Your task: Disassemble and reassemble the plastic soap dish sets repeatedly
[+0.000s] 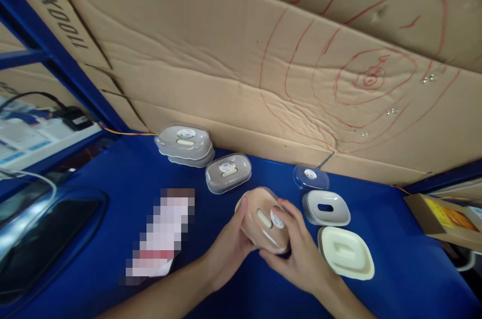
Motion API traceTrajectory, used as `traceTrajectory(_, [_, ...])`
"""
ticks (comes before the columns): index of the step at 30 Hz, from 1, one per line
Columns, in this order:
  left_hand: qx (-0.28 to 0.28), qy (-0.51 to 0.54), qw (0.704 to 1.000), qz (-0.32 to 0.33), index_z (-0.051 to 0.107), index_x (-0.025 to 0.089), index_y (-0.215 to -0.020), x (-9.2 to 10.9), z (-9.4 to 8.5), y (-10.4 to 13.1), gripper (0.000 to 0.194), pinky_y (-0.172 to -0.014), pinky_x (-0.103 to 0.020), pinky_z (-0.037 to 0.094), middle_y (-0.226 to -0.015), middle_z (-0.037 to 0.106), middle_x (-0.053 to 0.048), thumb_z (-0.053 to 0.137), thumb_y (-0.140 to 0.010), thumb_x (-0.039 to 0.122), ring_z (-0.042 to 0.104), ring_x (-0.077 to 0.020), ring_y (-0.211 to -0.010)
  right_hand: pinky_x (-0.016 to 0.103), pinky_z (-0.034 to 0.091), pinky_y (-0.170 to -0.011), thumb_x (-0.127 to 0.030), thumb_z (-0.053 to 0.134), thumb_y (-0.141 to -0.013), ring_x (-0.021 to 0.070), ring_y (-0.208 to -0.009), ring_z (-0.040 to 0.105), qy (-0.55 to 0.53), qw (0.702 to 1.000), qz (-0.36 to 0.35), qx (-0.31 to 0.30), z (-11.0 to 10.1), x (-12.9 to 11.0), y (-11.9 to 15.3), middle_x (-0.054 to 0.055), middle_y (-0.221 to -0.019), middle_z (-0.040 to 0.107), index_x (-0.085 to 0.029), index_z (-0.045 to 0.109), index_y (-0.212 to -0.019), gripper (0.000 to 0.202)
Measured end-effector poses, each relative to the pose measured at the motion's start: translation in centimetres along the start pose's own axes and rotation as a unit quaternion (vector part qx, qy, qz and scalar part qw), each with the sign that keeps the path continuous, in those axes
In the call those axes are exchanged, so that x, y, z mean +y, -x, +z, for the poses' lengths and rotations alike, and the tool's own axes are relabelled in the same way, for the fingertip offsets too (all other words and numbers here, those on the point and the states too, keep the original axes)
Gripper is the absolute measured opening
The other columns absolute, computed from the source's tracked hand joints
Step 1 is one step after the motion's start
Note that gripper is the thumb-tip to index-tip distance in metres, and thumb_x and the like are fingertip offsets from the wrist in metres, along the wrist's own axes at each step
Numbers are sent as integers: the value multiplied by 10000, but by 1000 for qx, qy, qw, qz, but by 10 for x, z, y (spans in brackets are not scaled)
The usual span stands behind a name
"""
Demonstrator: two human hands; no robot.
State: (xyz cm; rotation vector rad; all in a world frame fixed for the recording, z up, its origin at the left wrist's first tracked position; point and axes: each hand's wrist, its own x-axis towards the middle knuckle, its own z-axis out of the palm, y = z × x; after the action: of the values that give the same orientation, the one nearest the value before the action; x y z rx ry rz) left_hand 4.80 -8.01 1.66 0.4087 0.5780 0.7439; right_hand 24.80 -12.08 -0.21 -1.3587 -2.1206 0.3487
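Observation:
A peach-coloured oval soap box with a see-through lid, a cream oval piece on top and a round white sticker is held between both hands above the blue table. My left hand is closed around its left side, thumb along the edge. Gripping its right side, my right hand has fingers over the top by the sticker and its thumb at the near edge. To the right lie a clear lid with a sticker, a grey-white oval shell with a slot, and a cream oval tray.
Stacked grey lidded soap boxes stand at the back left, with another grey soap box beside them. A blurred-out phone-shaped item and a dark tablet-like device lie left. Cardboard walls the back; a carton sits right.

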Motion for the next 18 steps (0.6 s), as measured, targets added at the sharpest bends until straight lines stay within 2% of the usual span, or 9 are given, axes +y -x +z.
traceTrajectory(3, [110,5,993,35,527,213,-1495,-1,0,-3,538,-1103,-491,520,-1454,641,-159,525,-1053,520,641,-316,-1292,525,428,-1222,-279,678,-937,338,-1525,411,48,999,12,-7,-12,25,-23,166,-1609,400,-261,401,-1542,666])
traceTrajectory(5, [153,-11,987,39,521,187,-1463,-2,-1,-4,489,-1036,-475,559,-1370,650,-175,551,-1045,439,690,-291,-1155,519,418,-1226,-292,694,-923,329,-1539,388,65,997,5,-37,-18,45,-39,163,-1615,415,-251,417,-1534,673])
traceTrajectory(8, [133,-48,990,23,563,148,-1361,-5,-5,-5,415,-852,-431,597,-1245,652,-168,531,-1029,396,697,-257,-968,583,321,-1264,-299,678,-948,337,-1597,283,96,992,-13,-77,-24,64,-61,126,-1669,404,-288,436,-1553,652])
traceTrajectory(11, [104,-73,992,2,590,152,-1282,-7,-7,-4,372,-712,-361,554,-1168,652,-137,517,-1009,394,673,-224,-865,668,205,-1276,-294,630,-1000,349,-1635,172,156,984,-4,-83,-36,63,-70,96,-1747,279,-327,333,-1636,703])
traceTrajectory(13, [99,-88,991,-12,608,158,-1231,-7,-6,-3,345,-676,-330,517,-1116,655,-114,527,-992,393,657,-203,-824,637,242,-1279,-336,609,-1027,331,-1624,227,182,980,3,-78,-50,56,-61,98,-1752,266,-319,273,-1666,722])
traceTrajectory(14, [96,-95,991,-17,619,159,-1203,-7,-6,-1,327,-671,-321,503,-1090,658,-104,532,-983,385,650,-196,-813,600,296,-1272,-363,596,-1040,317,-1598,305,186,980,8,-70,-58,52,-50,100,-1730,322,-314,291,-1661,694])
traceTrajectory(16, [84,-109,990,-24,640,163,-1143,-7,-5,1,285,-673,-311,485,-1046,664,-88,536,-970,364,642,-187,-806,499,475,-1177,-404,546,-1069,285,-1455,535,190,980,36,-53,-74,46,-16,85,-1590,546,-329,449,-1579,524])
traceTrajectory(18, [70,-122,990,-27,657,169,-1092,-7,-5,2,255,-680,-307,476,-1020,672,-78,537,-969,357,639,-185,-810,447,616,-976,-452,545,-1064,286,-1183,728,223,972,66,-22,-84,45,29,77,-1316,745,-315,612,-1423,390])
